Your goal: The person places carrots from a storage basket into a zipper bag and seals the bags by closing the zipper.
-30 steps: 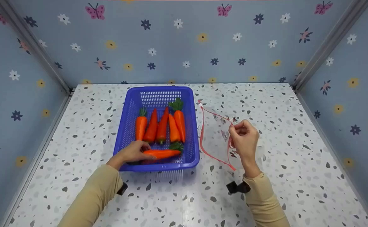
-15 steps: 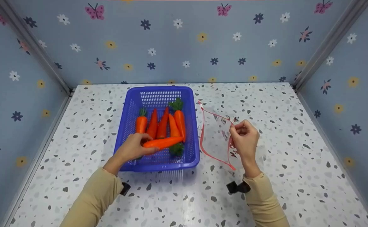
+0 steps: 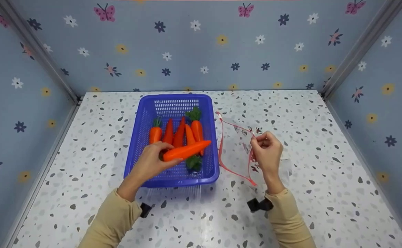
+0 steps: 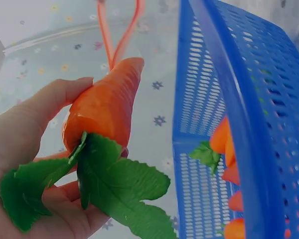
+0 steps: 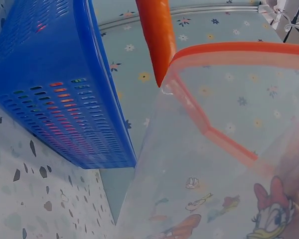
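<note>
My left hand (image 3: 149, 162) holds an orange toy carrot (image 3: 187, 150) by its thick end, over the blue basket (image 3: 175, 183). Its tip points right, toward the bag. Green leaves (image 4: 122, 194) hang from that carrot's top in the left wrist view. With bent fingers, my right hand (image 3: 268, 148) pinches the edge of a clear zip bag (image 5: 189, 149) with a pink-red rim and cartoon prints. The bag's mouth gapes toward the basket. In the right wrist view the carrot tip overlaps the rim's corner. Several more carrots (image 3: 197, 131) lie in the basket, partly hidden by the held one.
The basket's right wall stands close beside the bag on a white speckled table (image 3: 325, 155). A flower-and-butterfly patterned wall (image 3: 201, 44) encloses the back, with matching panels at both sides.
My left hand has lifted the carrot from the basket's near end and moved it up and right, its tip now over the right rim. The right hand and bag have stayed put.
</note>
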The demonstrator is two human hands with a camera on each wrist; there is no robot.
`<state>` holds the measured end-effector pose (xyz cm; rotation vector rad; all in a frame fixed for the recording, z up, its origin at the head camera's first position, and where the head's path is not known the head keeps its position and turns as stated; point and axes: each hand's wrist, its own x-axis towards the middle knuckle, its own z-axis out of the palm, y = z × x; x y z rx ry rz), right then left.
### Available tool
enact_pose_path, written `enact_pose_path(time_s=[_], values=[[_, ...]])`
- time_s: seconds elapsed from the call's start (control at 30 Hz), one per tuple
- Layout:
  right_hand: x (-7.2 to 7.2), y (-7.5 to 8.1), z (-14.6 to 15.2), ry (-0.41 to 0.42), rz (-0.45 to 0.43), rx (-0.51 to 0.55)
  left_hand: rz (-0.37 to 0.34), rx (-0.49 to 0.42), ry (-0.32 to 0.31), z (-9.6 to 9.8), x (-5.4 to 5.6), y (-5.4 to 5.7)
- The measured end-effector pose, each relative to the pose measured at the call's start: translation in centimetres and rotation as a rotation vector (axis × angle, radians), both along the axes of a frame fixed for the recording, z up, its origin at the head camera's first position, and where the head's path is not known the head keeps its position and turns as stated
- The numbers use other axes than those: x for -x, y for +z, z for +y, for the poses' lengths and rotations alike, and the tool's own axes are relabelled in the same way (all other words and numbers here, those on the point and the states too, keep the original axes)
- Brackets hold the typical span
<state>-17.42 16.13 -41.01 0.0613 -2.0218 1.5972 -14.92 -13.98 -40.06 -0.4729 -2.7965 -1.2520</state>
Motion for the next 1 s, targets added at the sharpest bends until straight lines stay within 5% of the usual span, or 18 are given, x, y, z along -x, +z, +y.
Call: enact_pose_path(time_s=[0.5, 0.77, 1.0], values=[[-1.0, 1.3, -0.8, 0.004, 0.015, -0.022, 0.121, -0.061, -0.011, 3.8, -0.7, 0.2], [-1.0, 1.1, -0.9, 0.052, -0.001, 0.022, 0.123, -0.067, -0.029, 5.9, -0.3, -0.1], [0.1, -0.8, -0.2, 0.070, -0.006, 0.035, 0.075, -0.054, -0.039, 7.3, 0.2, -0.3]])
